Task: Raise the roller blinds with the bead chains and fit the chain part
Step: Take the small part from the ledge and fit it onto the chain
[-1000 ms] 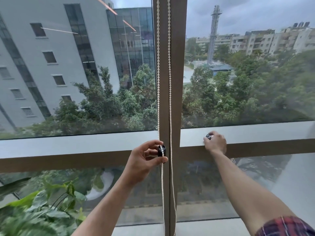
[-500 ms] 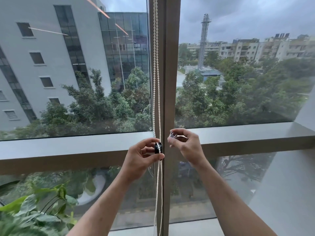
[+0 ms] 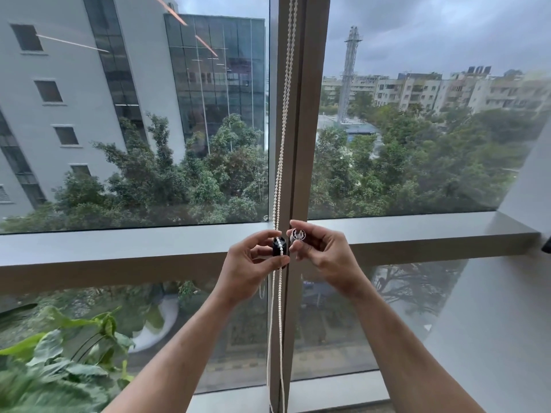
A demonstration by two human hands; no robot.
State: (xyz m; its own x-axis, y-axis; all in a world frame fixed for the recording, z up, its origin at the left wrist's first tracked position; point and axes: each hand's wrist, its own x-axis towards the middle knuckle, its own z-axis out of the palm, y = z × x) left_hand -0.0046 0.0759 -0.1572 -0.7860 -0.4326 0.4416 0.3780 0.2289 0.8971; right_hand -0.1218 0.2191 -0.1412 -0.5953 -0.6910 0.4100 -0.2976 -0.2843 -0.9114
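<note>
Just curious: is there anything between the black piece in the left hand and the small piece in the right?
Only a narrow gap against the window post, seen from the head camera; black piece and clear piece aren't touching.

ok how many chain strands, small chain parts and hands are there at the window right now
bead chain strands: 2
chain parts: 2, a black part and a clear part
hands: 2, left hand and right hand
total: 6

We lose both ends of the chain [image 3: 282, 120] past the top and bottom edges. The black part [image 3: 279, 248] is half covered by our left hand [image 3: 252, 265]; the piece [image 3: 298, 234] in our right hand [image 3: 325, 257] is too small to make out. The plant [image 3: 56, 362] is cut off at the lower left.
</note>
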